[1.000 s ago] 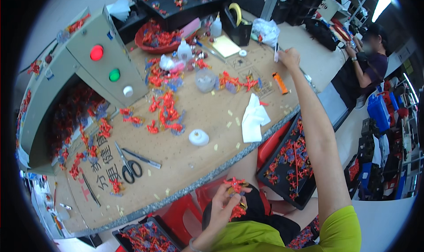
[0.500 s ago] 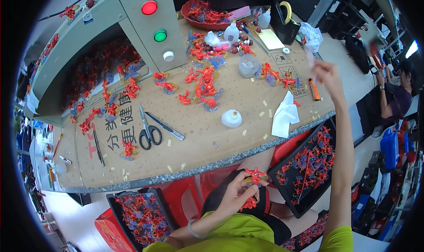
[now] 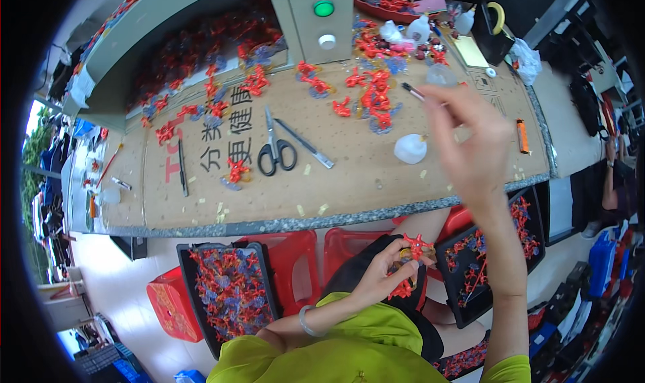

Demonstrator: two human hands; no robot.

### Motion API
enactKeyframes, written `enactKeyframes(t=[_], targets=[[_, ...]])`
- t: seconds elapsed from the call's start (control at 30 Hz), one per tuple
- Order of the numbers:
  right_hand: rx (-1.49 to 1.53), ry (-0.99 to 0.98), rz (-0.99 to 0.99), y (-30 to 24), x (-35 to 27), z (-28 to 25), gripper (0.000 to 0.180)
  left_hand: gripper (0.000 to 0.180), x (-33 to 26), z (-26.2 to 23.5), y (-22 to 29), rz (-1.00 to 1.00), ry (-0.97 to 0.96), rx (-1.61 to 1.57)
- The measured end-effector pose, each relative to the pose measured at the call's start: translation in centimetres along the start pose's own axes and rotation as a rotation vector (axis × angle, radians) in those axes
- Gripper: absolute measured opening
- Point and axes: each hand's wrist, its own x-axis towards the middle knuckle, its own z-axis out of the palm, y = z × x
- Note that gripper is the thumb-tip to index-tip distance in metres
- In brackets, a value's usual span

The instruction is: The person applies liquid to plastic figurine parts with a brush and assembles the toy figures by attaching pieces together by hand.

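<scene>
Over my lap, my left hand (image 3: 393,267) grips a small red plastic figurine (image 3: 418,247) that has thin spiky limbs and a yellowish part. Above the right part of the table, my right hand (image 3: 470,131) pinches a thin brush (image 3: 415,93) with a dark tip pointing left. Just beyond the brush stands a clear plastic cup (image 3: 441,76), partly behind my hand. A white squeeze bottle (image 3: 410,149) stands left of that hand. More red figurines (image 3: 376,101) with blue and yellow translucent parts lie on the cardboard-covered table (image 3: 349,188).
Scissors (image 3: 277,154) and a craft knife (image 3: 306,143) lie mid-table. A grey machine (image 3: 316,54) with a figurine-filled opening stands at the back left. Black trays of figurines flank my lap, one left (image 3: 228,289), one right (image 3: 470,262). An orange tube (image 3: 522,136) lies far right.
My right hand has come left and closer, from beside the orange tube to near the clear cup, brush now plainly visible. The view has swung left. My left hand keeps its figurine.
</scene>
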Motion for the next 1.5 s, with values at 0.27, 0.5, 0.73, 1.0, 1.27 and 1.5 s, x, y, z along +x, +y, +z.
enactKeyframes(t=[0.27,0.5,0.73,1.0,1.27,1.5], targets=[[-0.115,-0.334,0.09,-3.8,-1.0,16.8,0.019,0.024,-1.2,-2.5,-2.5,-0.007,0.175,0.029],[0.132,-0.59,0.285,-3.2,-0.8,14.9,0.02,0.024,-2.4,-3.2,-1.5,-0.093,0.182,-0.019],[0.332,-0.153,0.339,-7.4,-8.9,-0.2,0.019,0.029,-2.2,-3.3,0.3,-0.083,0.196,0.135],[0.337,0.455,1.045,-5.4,-27.7,-9.7,0.021,0.033,3.7,4.9,-2.0,-0.014,-0.224,0.406],[-0.047,0.487,1.042,-6.4,-34.1,-11.8,0.025,0.037,3.1,10.4,-9.4,-0.08,-0.323,0.566],[0.014,0.51,1.037,-5.2,-37.3,-13.6,0.028,0.038,3.3,12.5,-11.7,-0.121,-0.364,0.654]])
